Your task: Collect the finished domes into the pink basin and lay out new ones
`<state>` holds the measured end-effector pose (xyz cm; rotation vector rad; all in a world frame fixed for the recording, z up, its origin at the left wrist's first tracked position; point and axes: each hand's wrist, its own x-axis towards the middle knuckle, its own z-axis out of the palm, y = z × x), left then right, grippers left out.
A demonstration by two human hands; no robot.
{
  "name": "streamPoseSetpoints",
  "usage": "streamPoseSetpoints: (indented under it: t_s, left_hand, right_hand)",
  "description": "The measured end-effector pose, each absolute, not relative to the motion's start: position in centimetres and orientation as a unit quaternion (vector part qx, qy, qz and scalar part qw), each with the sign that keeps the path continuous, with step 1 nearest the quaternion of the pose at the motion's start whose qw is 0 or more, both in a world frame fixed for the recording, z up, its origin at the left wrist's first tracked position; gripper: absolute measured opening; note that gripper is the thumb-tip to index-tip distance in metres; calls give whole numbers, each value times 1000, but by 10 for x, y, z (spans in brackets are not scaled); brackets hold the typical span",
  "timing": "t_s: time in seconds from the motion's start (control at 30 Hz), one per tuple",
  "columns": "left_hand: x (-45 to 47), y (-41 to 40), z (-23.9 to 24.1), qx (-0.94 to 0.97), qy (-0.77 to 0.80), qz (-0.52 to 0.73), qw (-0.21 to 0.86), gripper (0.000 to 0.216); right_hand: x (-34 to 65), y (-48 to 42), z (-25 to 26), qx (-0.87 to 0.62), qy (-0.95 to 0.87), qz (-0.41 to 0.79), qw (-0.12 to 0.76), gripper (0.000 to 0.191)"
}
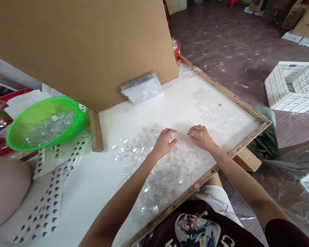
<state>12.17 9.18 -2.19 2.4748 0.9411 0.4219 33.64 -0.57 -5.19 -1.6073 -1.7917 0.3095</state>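
Note:
Many clear round plastic pieces lie spread over the white tabletop. My left hand hovers over the right edge of the nearer group, its thumb and fingers curved and apart. Facing it a short way to the right, my right hand has bent fingers with a gap to the thumb. No held piece shows in either hand; a transparent one could be hard to see. A looser group of the same clear discs lies beyond my right hand.
A wooden rim edges the table. Behind stands a large cardboard sheet with a plastic bag pack against it. A green basin of clear pieces sits left. On the floor is a white crate.

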Motion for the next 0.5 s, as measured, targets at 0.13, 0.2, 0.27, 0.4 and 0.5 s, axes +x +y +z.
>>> streamPoseSetpoints:
  t_s: [0.13,0.2,0.27,0.4,0.5]
  left_hand:
    - [117,72,-26,933,274,103,209,26]
    - [130,67,-30,938,269,96,198,23]
    - [148,65,-34,936,277,104,189,23]
    - [169,66,-35,939,274,130,166,32]
    - [155,68,-34,935,299,143,126,36]
  right_hand:
    - [334,-4,-53,-609,-701,133,347,18]
    - [336,-2,-55,-620,-686,136,356,17]
    - [339,-2,-58,-638,-661,137,371,17]
    - [344,-3,-62,-653,-636,136,388,18]
    - [346,-3,-66,-650,-638,137,389,18]
